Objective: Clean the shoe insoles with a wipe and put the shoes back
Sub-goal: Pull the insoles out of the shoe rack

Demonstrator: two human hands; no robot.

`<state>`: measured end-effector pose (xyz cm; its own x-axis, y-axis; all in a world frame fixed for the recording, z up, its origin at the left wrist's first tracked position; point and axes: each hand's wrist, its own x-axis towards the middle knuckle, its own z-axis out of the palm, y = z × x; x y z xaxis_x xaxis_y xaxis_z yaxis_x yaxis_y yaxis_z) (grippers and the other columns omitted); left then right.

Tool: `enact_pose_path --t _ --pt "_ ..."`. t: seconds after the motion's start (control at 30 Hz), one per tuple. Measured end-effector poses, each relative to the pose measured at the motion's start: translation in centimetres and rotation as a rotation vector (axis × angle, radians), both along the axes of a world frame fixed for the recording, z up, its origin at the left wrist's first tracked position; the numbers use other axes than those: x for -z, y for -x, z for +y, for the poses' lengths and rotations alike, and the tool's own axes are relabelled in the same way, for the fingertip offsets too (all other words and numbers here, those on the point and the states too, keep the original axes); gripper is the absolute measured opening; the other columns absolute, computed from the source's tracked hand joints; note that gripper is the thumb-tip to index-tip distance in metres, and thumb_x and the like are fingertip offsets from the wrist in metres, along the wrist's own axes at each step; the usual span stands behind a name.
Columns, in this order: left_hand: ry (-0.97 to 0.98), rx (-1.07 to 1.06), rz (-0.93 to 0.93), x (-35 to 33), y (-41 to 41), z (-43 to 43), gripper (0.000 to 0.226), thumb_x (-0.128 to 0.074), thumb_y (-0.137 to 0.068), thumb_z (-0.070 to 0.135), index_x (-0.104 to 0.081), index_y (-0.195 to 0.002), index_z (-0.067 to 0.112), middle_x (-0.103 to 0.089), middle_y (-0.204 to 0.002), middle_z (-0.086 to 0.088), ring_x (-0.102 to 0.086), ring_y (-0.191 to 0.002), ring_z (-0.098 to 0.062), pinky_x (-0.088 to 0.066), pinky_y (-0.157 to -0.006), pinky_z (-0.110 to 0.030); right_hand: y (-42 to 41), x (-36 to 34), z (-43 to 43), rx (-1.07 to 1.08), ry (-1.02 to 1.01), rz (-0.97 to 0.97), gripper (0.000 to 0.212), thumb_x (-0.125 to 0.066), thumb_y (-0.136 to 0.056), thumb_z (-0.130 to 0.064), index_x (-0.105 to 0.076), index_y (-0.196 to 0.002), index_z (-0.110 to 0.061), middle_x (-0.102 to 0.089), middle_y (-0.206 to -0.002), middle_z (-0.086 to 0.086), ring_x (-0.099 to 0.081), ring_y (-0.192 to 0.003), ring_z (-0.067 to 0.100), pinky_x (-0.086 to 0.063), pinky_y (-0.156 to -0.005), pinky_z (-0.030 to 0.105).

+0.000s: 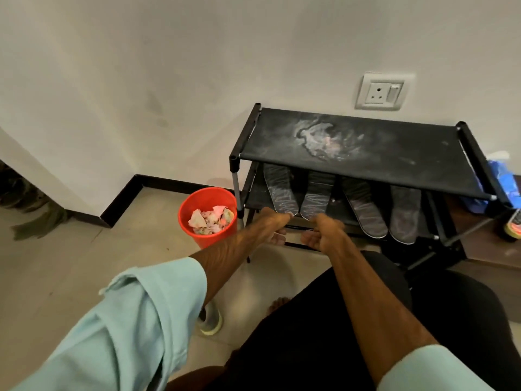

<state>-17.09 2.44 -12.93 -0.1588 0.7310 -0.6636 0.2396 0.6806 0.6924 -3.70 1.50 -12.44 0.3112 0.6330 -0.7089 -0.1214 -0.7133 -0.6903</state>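
Observation:
Several dark insoles lie side by side on the second shelf of a black shoe rack [366, 148], heels toward me. My left hand [270, 224] pinches the heel of the leftmost insole [280, 190]. My right hand [324, 230] pinches the heel of the insole beside it [317, 193]. Two more insoles [366, 210] [404, 215] rest to the right, untouched. No wipe or shoe is in either hand.
A red bin [208, 214] holding crumpled wipes stands on the floor left of the rack. A blue wipe pack [504, 176] sits right of the rack on a wooden ledge. A white shoe [210, 320] lies on the floor under my left forearm. The rack stands against the wall.

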Motion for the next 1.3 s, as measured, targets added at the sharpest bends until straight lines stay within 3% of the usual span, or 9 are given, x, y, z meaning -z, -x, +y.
enact_pose_path --t 0.17,0.27,0.5,0.73,0.83,1.0,1.07,1.17,1.3 --pt "-0.038 -0.224 -0.18 2.1 -0.3 0.6 0.039 -0.067 -0.096 0.027 -0.06 -0.129 0.006 -0.068 -0.11 -0.017 -0.07 -0.08 -0.026 -0.061 -0.058 -0.035 0.2 0.4 0.7 0.221 -0.017 0.136 0.025 -0.067 -0.099 -0.017 -0.047 -0.091 -0.003 -0.063 -0.082 0.024 -0.069 -0.075 0.035 -0.063 -0.078 0.046" --pt "-0.018 -0.306 -0.272 2.5 -0.3 0.9 0.035 -0.071 -0.095 0.02 -0.063 -0.123 0.002 -0.069 -0.104 -0.015 -0.071 -0.076 -0.025 -0.057 -0.05 -0.029 0.3 0.5 0.9 0.294 -0.022 0.174 0.032 -0.068 -0.099 -0.021 -0.048 -0.084 -0.002 -0.062 -0.083 0.021 -0.067 -0.072 0.03 -0.063 -0.084 0.046" --pt "-0.029 -0.394 -0.402 2.8 -0.4 2.1 0.033 -0.073 -0.093 0.018 -0.064 -0.117 -0.002 -0.072 -0.099 -0.019 -0.073 -0.083 -0.025 -0.061 -0.07 -0.031 0.4 1.0 1.5 0.363 -0.052 0.18 0.027 -0.071 -0.097 -0.017 -0.054 -0.083 -0.001 -0.068 -0.081 0.018 -0.063 -0.059 0.02 -0.064 -0.083 0.042" --pt "-0.031 -0.382 -0.424 2.7 0.5 2.9 0.031 -0.073 -0.089 0.0 -0.065 -0.117 -0.01 -0.068 -0.086 -0.014 -0.069 -0.076 -0.019 -0.057 -0.061 -0.027 0.7 1.4 2.1 0.341 -0.021 0.206 0.011 -0.067 -0.098 -0.006 -0.062 -0.091 0.0 -0.063 -0.071 0.011 -0.061 -0.058 0.016 -0.063 -0.081 0.038" --pt "-0.014 -0.339 -0.426 2.2 1.1 2.7 0.029 -0.071 -0.088 -0.002 -0.065 -0.116 -0.009 -0.067 -0.086 -0.013 -0.067 -0.077 -0.018 -0.058 -0.065 -0.03 0.8 1.2 2.0 0.287 0.007 0.23 0.009 -0.063 -0.099 -0.006 -0.062 -0.092 0.0 -0.063 -0.073 0.01 -0.06 -0.059 0.015 -0.061 -0.067 0.032" --pt "0.001 -0.266 -0.429 0.2 2.5 1.0 0.005 -0.07 -0.088 -0.006 -0.065 -0.091 -0.005 -0.065 -0.087 -0.012 -0.065 -0.078 -0.019 -0.058 -0.072 -0.025 1.3 -0.3 1.0 0.243 0.004 0.311 0.014 -0.06 -0.099 -0.007 -0.063 -0.109 0.002 -0.061 -0.074 0.008 -0.059 -0.059 0.015 -0.057 -0.059 0.028" --pt "0.006 -0.233 -0.432 -0.9 3.4 0.0 0.006 -0.072 -0.087 -0.005 -0.066 -0.087 -0.003 -0.067 -0.085 -0.011 -0.066 -0.079 -0.018 -0.06 -0.071 -0.024 1.3 -1.2 0.2 0.251 -0.022 0.352 0.014 -0.06 -0.097 -0.004 -0.063 -0.109 0.002 -0.06 -0.072 0.01 -0.058 -0.057 0.016 -0.057 -0.058 0.028" --pt "-0.021 -0.197 -0.416 -2.8 5.3 -1.8 0.018 -0.078 -0.082 -0.002 -0.069 -0.098 -0.004 -0.073 -0.093 -0.012 -0.07 -0.09 -0.02 -0.062 -0.069 -0.024 1.6 -2.9 -1.8 0.246 -0.066 0.421 0.01 -0.061 -0.095 -0.003 -0.062 -0.104 0.002 -0.061 -0.07 0.01 -0.058 -0.048 0.014 -0.057 -0.06 0.029" --pt "-0.066 -0.194 -0.412 -5.4 8.2 -5.3 0.023 -0.085 -0.075 0.002 -0.073 -0.095 -0.001 -0.075 -0.093 -0.011 -0.074 -0.078 -0.014 -0.059 -0.063 -0.02 2.8 -5.1 -6.1 0.183 -0.141 0.537 0.01 -0.067 -0.091 -0.003 -0.065 -0.099 0.003 -0.067 -0.075 0.011 -0.065 -0.055 0.014 -0.059 -0.066 0.028"
